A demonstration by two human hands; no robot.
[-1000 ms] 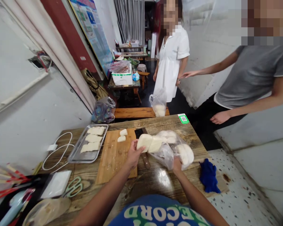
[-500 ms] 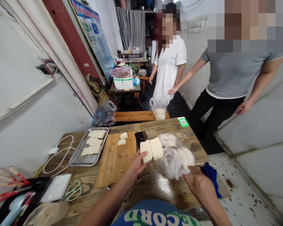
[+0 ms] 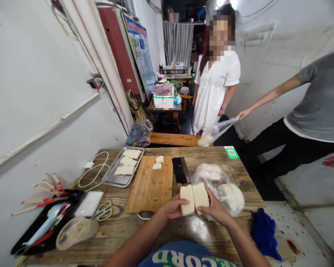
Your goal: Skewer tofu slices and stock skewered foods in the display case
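Hands meet over the near middle of the rough wooden table [image 3: 211,155], both closed on a pair of pale, soft rectangular buns [image 3: 194,198] joined side by side. The left hand [image 3: 173,208] grips the left bun from its 8 o'clock side, thumb laid across the near face and fingers curled underneath. The right hand [image 3: 215,210] clamps the right bun from 4 o'clock, thumb on top, fingers wrapped behind. The buns sit upright, lifted just off the tabletop.

At 2 o'clock from the buns, touching the right hand's knuckles, lies a crumpled clear plastic bag [image 3: 219,185] with more white buns inside. At 11 o'clock, just beside the bag, rests a dark-bladed cleaver [image 3: 180,170] along the right edge of a long bamboo cutting board [image 3: 151,185]; two small white dough pieces [image 3: 158,163] sit at the board's far end. Further out at 10 o'clock, a shallow steel tray [image 3: 122,168] holds three flat pale slices. A white charging cable [image 3: 93,172] loops beside the tray. At 8 o'clock lie pale green-handled scissors [image 3: 102,211] and a tipped clear plastic cup [image 3: 76,231]. At 4 o'clock, a crumpled blue cloth [image 3: 264,231] rests at the table's corner.

Beyond the table at 1 o'clock, a person in a grey shirt and a person in a white dress stand near a thin clear bag [image 3: 215,132] with white buns in it.
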